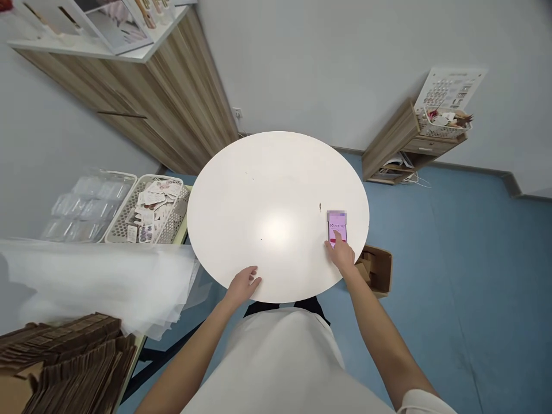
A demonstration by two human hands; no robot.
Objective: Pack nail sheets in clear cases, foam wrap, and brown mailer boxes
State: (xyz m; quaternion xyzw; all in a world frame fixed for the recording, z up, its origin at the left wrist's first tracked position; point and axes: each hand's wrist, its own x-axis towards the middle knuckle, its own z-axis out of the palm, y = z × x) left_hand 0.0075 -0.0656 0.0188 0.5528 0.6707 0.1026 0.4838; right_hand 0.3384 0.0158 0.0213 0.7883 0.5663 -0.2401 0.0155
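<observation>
A phone (337, 223) with a pink screen showing timer digits lies on the right part of the round white table (241, 190). My right hand (341, 253) is over the phone's lower end, one finger extended onto its screen and the thumb out to the side; it holds nothing. Near the table's front edge rests my left hand (244, 286), its fingers apart and nothing in it. A small brown mark (320, 207) shows on the tabletop just left of the phone.
White baskets (172, 221) with cards and clear plastic packs stand at the left. Below them are white sheets (95, 276) and stacked brown cardboard (81, 368). An open cardboard box (383, 270) is on the floor at the right. A wooden cabinet (181, 86) stands behind left.
</observation>
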